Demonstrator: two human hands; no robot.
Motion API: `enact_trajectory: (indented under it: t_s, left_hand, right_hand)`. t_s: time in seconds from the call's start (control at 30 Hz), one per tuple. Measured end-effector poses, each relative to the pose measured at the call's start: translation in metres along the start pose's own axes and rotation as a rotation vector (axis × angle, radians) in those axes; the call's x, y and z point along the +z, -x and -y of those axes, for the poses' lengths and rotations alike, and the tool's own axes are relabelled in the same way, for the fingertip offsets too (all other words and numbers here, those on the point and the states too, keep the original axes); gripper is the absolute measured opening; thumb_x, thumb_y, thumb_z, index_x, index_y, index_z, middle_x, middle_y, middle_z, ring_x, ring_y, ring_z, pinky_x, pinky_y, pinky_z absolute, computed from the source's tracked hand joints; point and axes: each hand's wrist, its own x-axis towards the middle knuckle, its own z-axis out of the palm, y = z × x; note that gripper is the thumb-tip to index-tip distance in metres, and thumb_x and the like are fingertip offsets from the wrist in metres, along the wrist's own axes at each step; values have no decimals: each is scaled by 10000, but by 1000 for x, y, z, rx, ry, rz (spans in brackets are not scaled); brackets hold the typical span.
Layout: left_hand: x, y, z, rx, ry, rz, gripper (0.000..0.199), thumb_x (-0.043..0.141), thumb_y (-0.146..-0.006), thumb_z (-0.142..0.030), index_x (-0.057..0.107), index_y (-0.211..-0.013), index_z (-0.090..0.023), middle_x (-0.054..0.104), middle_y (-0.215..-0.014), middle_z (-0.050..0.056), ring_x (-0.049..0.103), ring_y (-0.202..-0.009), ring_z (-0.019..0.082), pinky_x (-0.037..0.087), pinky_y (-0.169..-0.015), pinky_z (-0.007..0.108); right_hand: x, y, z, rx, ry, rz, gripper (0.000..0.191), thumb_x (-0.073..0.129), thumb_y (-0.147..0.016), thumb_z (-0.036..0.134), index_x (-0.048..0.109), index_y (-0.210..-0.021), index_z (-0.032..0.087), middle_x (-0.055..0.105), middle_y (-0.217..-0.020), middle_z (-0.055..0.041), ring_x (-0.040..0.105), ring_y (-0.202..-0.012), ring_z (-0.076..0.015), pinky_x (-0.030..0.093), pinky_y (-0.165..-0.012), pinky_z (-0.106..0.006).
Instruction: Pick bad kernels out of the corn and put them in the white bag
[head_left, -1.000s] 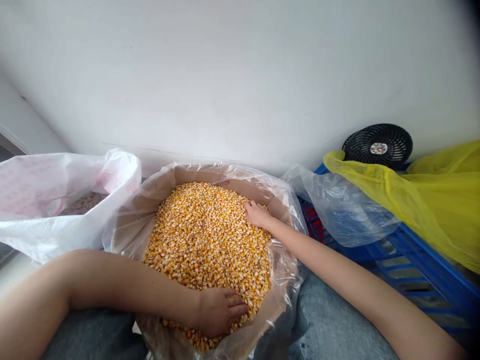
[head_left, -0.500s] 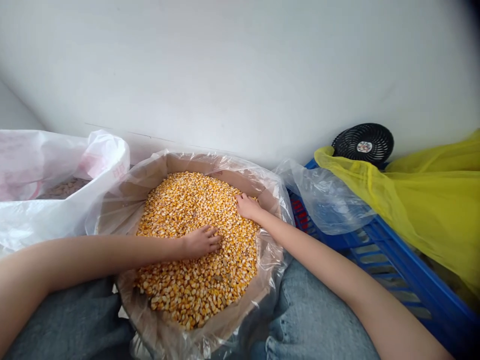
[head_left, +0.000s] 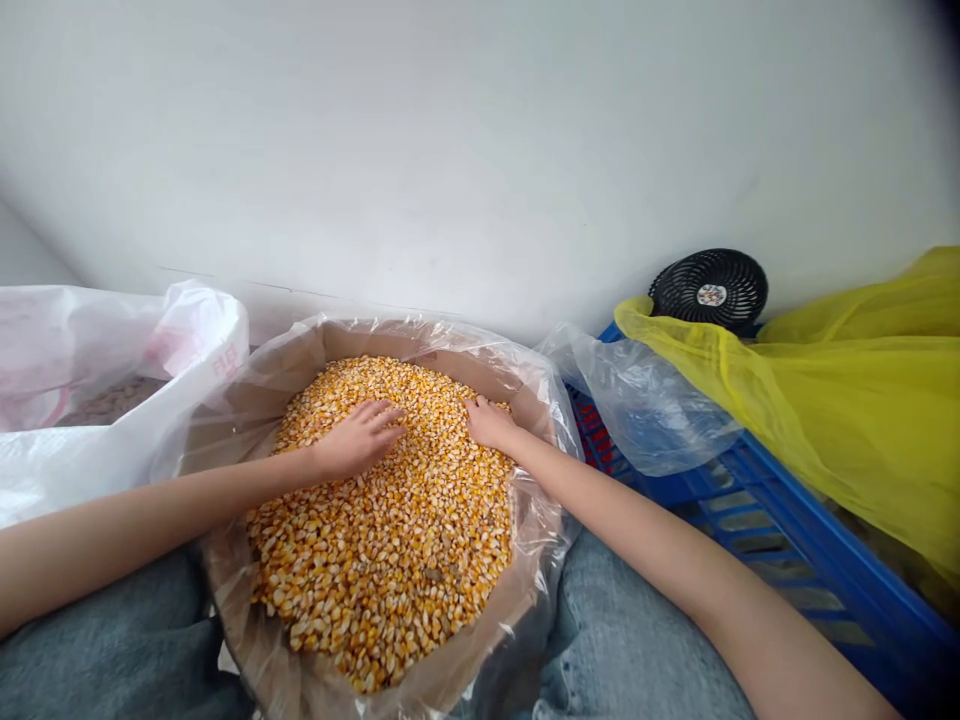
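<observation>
Yellow and white corn kernels (head_left: 397, 540) fill a round cardboard container (head_left: 442, 350) lined with clear plastic, which stands between my knees. Over the upper left part of the kernels lies my left hand (head_left: 360, 438), palm down with its fingers spread. My right hand (head_left: 487, 422) rests at the right side of the heap, near the liner; its fingertips touch the kernels and are partly hidden, so I cannot make out whether it holds any.
At the left stands a white plastic sack (head_left: 199, 350) with pale contents. On the right are a blue crate (head_left: 795, 510), a clear plastic bag (head_left: 652, 410), yellow mesh (head_left: 855, 400) and a black fan (head_left: 709, 290). A white wall (head_left: 450, 150) rises behind.
My left hand has moved up and to the left across the kernels, away from the middle of the heap. My right hand has barely shifted. The view has tilted slightly.
</observation>
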Motion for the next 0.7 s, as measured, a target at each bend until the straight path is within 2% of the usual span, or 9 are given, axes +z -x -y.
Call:
enact_trajectory:
  t_s: [0.07, 0.13, 0.2, 0.23, 0.3, 0.43, 0.53, 0.7]
  left_hand:
    - [-5, -4, -42, 302, 62, 62, 335, 353, -806, -218, 480, -1113, -178, 472, -1181, 34, 366, -1096, 183, 249, -952, 343]
    - [-1, -5, -88, 577, 131, 78, 334, 329, -812, -226, 508, -1088, -166, 482, -1173, 23, 368, -1105, 166, 260, -957, 293]
    - [12, -2, -128, 731, 151, 102, 279, 359, -791, -216, 621, -882, -185, 540, -1094, 19, 376, -1108, 177, 277, -952, 287]
    - [21, -1, -143, 727, 148, 124, 259, 394, -770, -229, 643, -823, -182, 558, -1066, 29, 395, -1095, 188, 285, -951, 286]
    - [43, 1, -163, 620, 139, 152, 267, 445, -734, -263, 634, -892, -159, 558, -1073, 60, 438, -1057, 195, 333, -920, 299]
    - [75, 0, -180, 451, 9, 247, 354, 468, -691, -243, 572, -1029, -214, 535, -1115, 46, 404, -1101, 204, 388, -865, 364]
    - [81, -1, -185, 363, -234, 368, 385, 432, -688, -220, 548, -1053, -264, 510, -1142, 40, 412, -1095, 229, 415, -815, 429]
    - [80, -8, -191, 417, -724, 542, 425, 402, -671, -229, 528, -1075, -265, 490, -1154, 56, 452, -1056, 248, 455, -745, 477]
  right_hand:
    - [0, 0, 1, 14, 0, 0, 369, 307, -748, 144, 420, -1100, 146, 439, -1113, -163, 483, -965, -246, 372, -763, -362]
    - [1, -1, 3, 23, 4, -2, 378, 315, -742, 139, 413, -1107, 149, 437, -1113, -161, 479, -966, -248, 373, -758, -362]
    - [2, -2, 4, 25, 13, -5, 379, 323, -741, 149, 411, -1110, 145, 433, -1112, -162, 473, -970, -251, 374, -757, -361]
    - [2, -2, 4, 24, 18, -8, 378, 324, -743, 156, 410, -1111, 143, 431, -1111, -162, 472, -970, -252, 375, -758, -360]
    - [4, -3, 4, 23, 28, -12, 375, 323, -749, 171, 407, -1113, 138, 428, -1108, -164, 473, -965, -254, 377, -757, -360]
    - [6, -6, 3, 22, 38, -16, 374, 321, -750, 166, 404, -1113, 135, 427, -1105, -166, 474, -960, -253, 382, -754, -357]
    - [7, -7, 3, 20, 38, -16, 382, 319, -744, 153, 403, -1115, 129, 434, -1099, -163, 469, -966, -256, 386, -751, -353]
    - [8, -6, 3, 18, 43, -15, 385, 306, -755, 164, 393, -1128, 124, 433, -1097, -165, 461, -974, -252, 379, -766, -357]
